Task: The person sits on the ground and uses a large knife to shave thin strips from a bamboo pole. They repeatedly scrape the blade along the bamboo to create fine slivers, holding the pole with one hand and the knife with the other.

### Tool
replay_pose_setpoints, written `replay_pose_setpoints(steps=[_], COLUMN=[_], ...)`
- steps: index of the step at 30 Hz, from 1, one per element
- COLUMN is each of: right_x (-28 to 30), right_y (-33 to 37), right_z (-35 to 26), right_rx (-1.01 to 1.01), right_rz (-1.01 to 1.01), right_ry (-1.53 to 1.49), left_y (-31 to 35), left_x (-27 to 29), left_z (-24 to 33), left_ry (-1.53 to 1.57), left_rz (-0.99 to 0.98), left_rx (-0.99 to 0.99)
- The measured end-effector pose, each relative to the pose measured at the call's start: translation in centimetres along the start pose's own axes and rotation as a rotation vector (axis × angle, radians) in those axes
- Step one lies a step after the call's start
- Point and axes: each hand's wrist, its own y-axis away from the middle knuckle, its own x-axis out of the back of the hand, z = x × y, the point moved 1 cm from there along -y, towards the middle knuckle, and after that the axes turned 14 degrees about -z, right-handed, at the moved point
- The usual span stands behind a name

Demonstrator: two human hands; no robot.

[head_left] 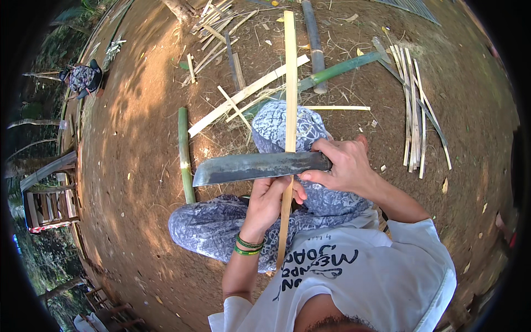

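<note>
My right hand (345,166) is wrapped round the handle of a machete (251,168), whose broad dark blade points left. The blade lies flat-looking across a long pale bamboo strip (291,66). My left hand (267,200) grips that strip just below the blade, thumb and fingers closed about it. The strip runs from my waist up over my raised knee (271,128) and beyond it. Whether the edge bites into the strip, I cannot tell.
Ahead lie a green bamboo pole (348,66), a dark pole (313,47) and a wide split length (249,95). Several thin strips (414,110) lie right; more (218,27) are heaped far ahead. A green bamboo piece (185,152) is left. A person (83,77) sits far left.
</note>
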Motion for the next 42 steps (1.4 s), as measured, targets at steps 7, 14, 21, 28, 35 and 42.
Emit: replay_pose_setpoints(steps=[7, 14, 21, 28, 35, 42], right_x=[0.2, -1.7, -1.5, -1.3, -2.0, -0.5], right_y=[-0.6, -0.6, -0.4, -0.5, 0.2, -0.7], right_z=[0.5, 0.8, 1.0, 1.4, 1.3, 4.2], right_rx=[-0.062, 0.05, 0.021, 0.069, 0.092, -0.35], right_rz=[-0.002, 0.01, 0.012, 0.006, 0.079, 0.116], right_ry=[0.023, 0.041, 0.061, 0.084, 0.124, -0.083], left_y=[-0.3, 0.0, 1.6, 1.1, 3.0, 6.4], left_x=[-0.6, -0.5, -0.8, -0.6, -1.4, -2.0], left_z=[0.9, 0.0, -0.3, -0.5, -0.8, -1.7], left_ry=[0.058, 0.174, 0.127, 0.06, -0.009, 0.113], left_rz=[0.054, 0.046, 0.012, -0.012, 0.045, -0.005], left_rx=[-0.063, -0.006, 0.019, 0.003, 0.056, 0.145])
